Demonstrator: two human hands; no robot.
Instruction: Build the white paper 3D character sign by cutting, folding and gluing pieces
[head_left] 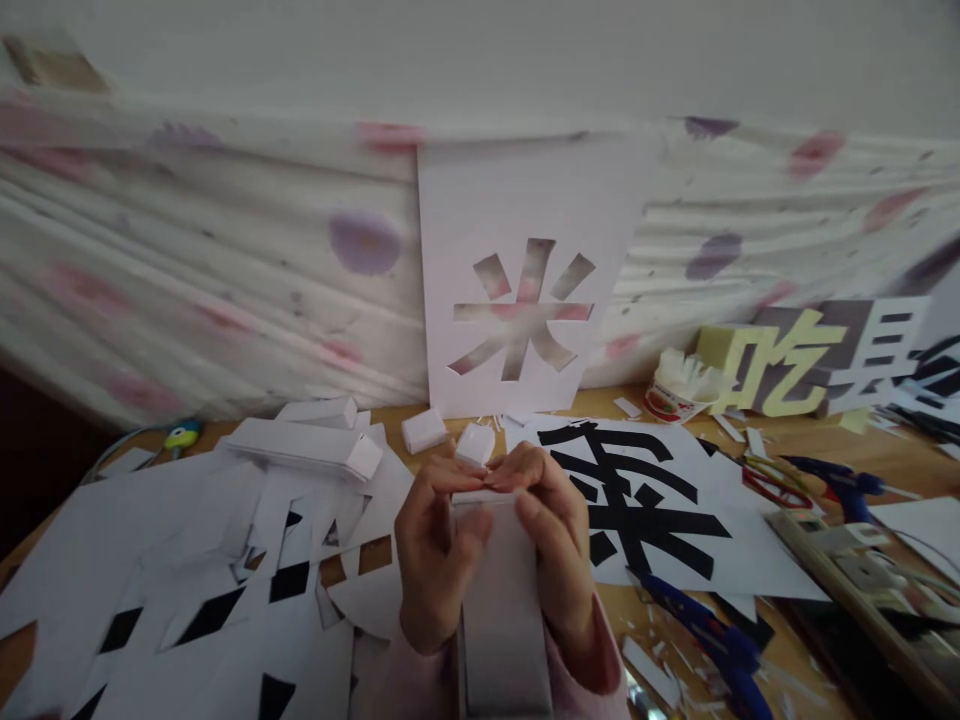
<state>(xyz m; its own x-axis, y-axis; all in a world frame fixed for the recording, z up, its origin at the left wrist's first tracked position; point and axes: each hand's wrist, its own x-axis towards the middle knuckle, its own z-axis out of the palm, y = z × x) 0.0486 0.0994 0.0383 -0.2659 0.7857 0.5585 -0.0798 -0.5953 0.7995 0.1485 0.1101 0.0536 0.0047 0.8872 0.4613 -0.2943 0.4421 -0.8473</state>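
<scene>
A long white box-shaped piece (502, 620), seemingly of board or card, points away from me at the lower middle. My left hand (431, 555) is closed around its left side, thumb on top near the far end. On the opposite side my right hand (556, 535) grips it too, thumb likewise on the upper face. The fingertips of both hands meet at the far end, where a thin edge or flap shows. Just beyond them lie two small white blocks (424, 430). A white sheet with a cut-out character (450, 270) stands upright behind.
White cut sheets (165, 530) and a long white block (300, 447) lie left. To the right are a black-character sheet (645, 520), blue glue guns (709, 640), a power strip (862, 590), a paper tub (679, 395) and yellow and white block characters (795, 360).
</scene>
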